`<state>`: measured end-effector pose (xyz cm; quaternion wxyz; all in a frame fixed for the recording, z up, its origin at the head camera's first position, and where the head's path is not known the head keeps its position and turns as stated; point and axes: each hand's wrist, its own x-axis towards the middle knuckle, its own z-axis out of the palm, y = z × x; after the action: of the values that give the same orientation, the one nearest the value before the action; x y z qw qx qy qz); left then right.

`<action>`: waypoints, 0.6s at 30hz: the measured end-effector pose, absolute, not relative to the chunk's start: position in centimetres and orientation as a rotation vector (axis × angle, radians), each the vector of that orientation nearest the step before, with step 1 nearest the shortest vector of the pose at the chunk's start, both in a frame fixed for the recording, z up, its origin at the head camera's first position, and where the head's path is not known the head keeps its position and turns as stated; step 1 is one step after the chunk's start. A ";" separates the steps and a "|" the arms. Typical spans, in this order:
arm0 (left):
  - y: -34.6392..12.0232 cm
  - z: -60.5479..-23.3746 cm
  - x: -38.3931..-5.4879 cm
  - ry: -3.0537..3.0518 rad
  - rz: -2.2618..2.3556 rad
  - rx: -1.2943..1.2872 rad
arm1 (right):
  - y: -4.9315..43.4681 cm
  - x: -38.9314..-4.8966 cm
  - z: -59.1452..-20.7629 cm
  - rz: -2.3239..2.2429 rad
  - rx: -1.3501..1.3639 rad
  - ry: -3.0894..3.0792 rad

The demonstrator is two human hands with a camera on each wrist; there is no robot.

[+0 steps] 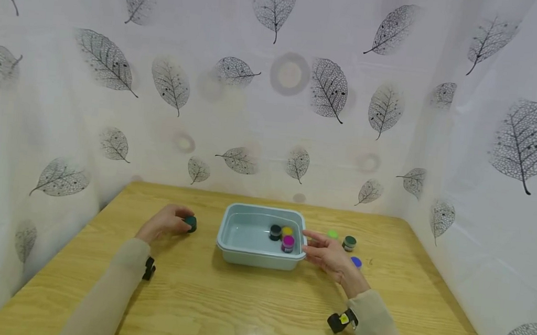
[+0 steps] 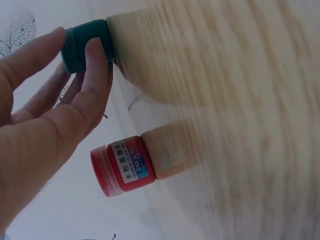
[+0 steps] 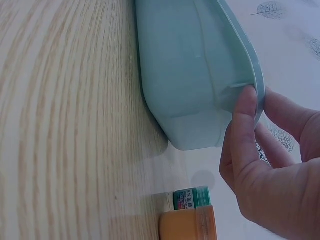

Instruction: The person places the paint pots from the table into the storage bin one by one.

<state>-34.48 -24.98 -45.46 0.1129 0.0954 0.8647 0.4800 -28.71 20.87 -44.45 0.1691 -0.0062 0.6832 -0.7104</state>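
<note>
On the left of the table, my left hand (image 1: 166, 222) holds a dark green paint jar (image 1: 191, 223) between thumb and fingers. The left wrist view shows this jar standing at the table surface, with a red paint jar (image 2: 136, 157) beside the hand. My right hand (image 1: 332, 258) pinches the right end rim of a pale blue plastic basin (image 1: 258, 261), thumb and fingers on either side of it in the right wrist view. Inside the basin, toward its right end, sit a black jar (image 1: 275, 233), a yellow jar (image 1: 287, 231) and a magenta jar (image 1: 288, 244).
Right of the basin stand a light green jar (image 1: 332, 234), a dark green jar (image 1: 349, 243) and a blue-lidded jar (image 1: 356, 261), partly behind my right hand. The right wrist view adds an orange jar (image 3: 180, 225). A leaf-print curtain (image 1: 262, 125) surrounds the wooden table (image 1: 191, 303).
</note>
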 end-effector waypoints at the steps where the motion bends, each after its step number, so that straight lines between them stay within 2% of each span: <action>1: -25.0 -45.4 -34.5 2.535 1.404 0.267 | 20.8 -28.7 -44.5 -2.022 -0.015 1.945; 18: -24.1 -45.1 -34.7 2.468 1.475 0.152 | 20.9 -28.5 -44.2 -2.026 -0.045 1.939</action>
<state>-34.75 -24.14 -45.06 0.1309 0.0523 0.8498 0.5079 -28.54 20.89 -44.21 0.1678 -0.0157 0.6816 -0.7120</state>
